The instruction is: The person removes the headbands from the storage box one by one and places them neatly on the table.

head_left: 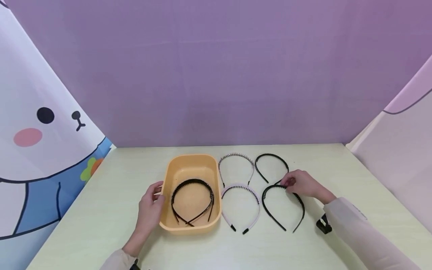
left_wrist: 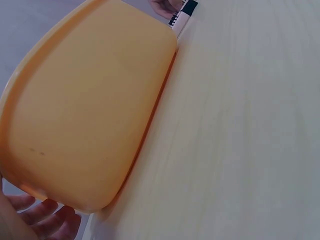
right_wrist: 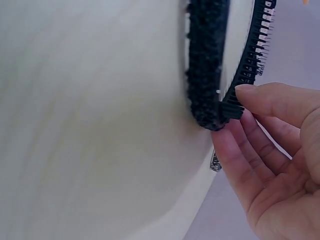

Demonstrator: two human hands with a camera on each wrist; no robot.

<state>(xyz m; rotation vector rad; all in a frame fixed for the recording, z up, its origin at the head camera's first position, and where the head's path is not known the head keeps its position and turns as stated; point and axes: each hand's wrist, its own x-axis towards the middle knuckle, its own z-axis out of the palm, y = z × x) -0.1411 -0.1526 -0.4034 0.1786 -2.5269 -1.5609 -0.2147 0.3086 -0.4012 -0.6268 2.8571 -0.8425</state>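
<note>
An orange plastic basin (head_left: 218, 210) stands on the table, with black headbands (head_left: 194, 180) overlapping inside it. My left hand (head_left: 150, 206) holds the basin's left side; in the left wrist view its fingers (left_wrist: 47, 217) curl beneath the rim. At the right, my right hand (head_left: 300, 183) pinches the top of the lower black headband (head_left: 270, 213), which lies on the table. The right wrist view has its fuzzy outer face (right_wrist: 205, 60) and the thumb and fingers at the band's edge. Behind that hand, part of the upper black headband (head_left: 271, 155) is hidden.
Between basin and right hand lie two pale headbands: one with a spiky top (head_left: 236, 154) at the back, a lilac one (head_left: 258, 210) with black tips in front. The pale table (head_left: 101, 210) meets a purple backdrop (head_left: 216, 75).
</note>
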